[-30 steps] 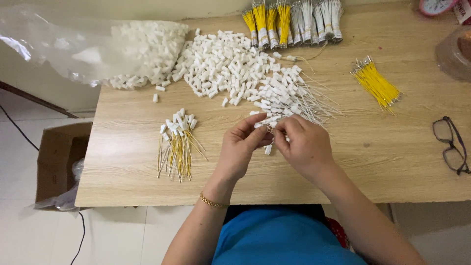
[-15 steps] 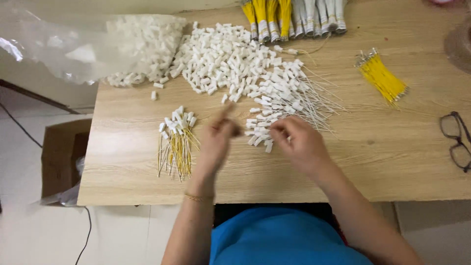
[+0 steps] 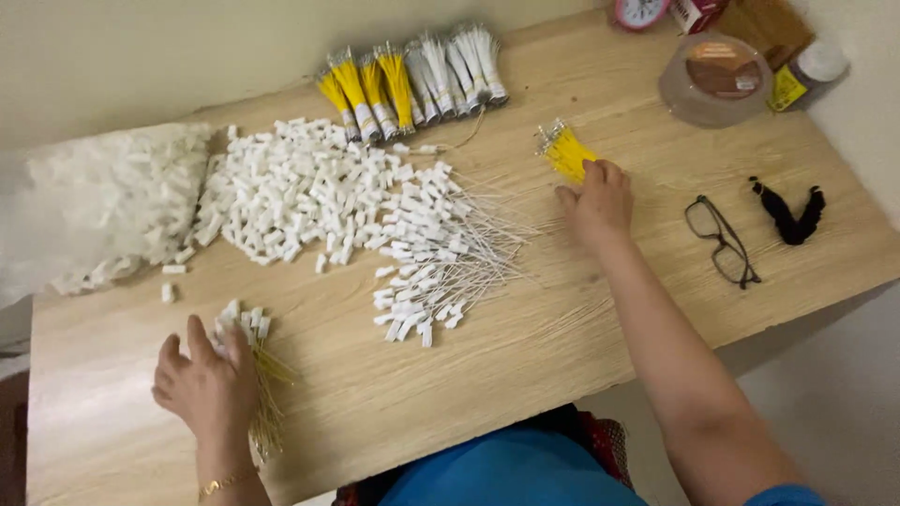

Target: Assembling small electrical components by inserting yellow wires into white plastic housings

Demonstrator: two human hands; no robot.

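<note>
Plastic sheeting of a clear bag (image 3: 89, 211) is seen at the upper left of the frame, and it is filled with small white connector housings; more of these are spilled beside it as a loose white heap (image 3: 300, 192) across the upper middle of the wooden table (image 3: 525, 375). A roll of brown tape (image 3: 720, 77) and a small lidded jar (image 3: 806, 70) are placed at the upper right; what the jar holds cannot be told. The left hand (image 3: 204, 379) is laid flat, fingers spread and closed on nothing, upon a small pile of yellow wires with white ends (image 3: 251, 361) at the lower left, close to the near table edge. The right hand (image 3: 596, 201) is stretched to the upper middle right, its fingertips touching a bundle of yellow wires (image 3: 565, 150); whether a wire is pinched cannot be told. Between the hands, a fan of thin wires fitted with white housings (image 3: 436, 267) is spread at the centre. Bound bunches of yellow and white wires (image 3: 412, 75) are lined along the far edge. A pair of glasses (image 3: 720, 242) and a black hair tie (image 3: 789, 214) are set near the right edge. Bare wood is left along the near edge, below the fan, and between the right hand and the glasses.
</note>
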